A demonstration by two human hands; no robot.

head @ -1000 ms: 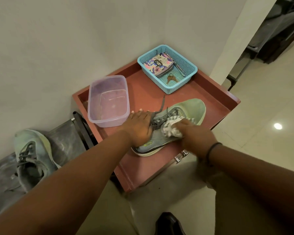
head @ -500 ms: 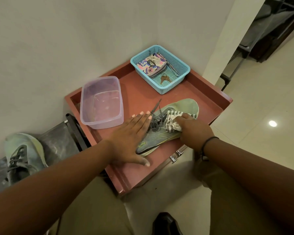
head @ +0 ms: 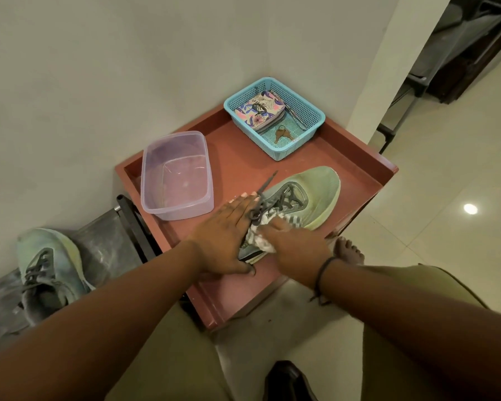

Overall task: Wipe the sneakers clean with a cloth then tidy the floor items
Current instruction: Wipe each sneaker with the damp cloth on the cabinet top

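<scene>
A right hand bunches a striped cloth and presses it to the near side of a pale green sneaker, while the left hand lies flat, fingers straight and together, pressing down on the shoe's heel end to steady it. The sneaker sits on a red tray-topped cabinet, toe pointing far right, its grey laces trailing toward a clear plastic tub just to its left.

The job appears to be in its first stage: this shoe is mid-wipe, with grime still showing on the toe and sole edge. A second sneaker waits well apart at near left, on a dusty dark surface, and looks uncleaned. Tidying the floor items looks yet to start. A blue basket holding a patterned pouch and keys stands at the cabinet's far corner.

Against the frame half a second earlier, the left hand rests flat much as it did, though a full second back it was curled over the shoe's collar. The right hand and cloth have slid from the laces, nearer and toward the heel. A bare foot now shows on the pale tiles right of the cabinet as the camera view shifts.
</scene>
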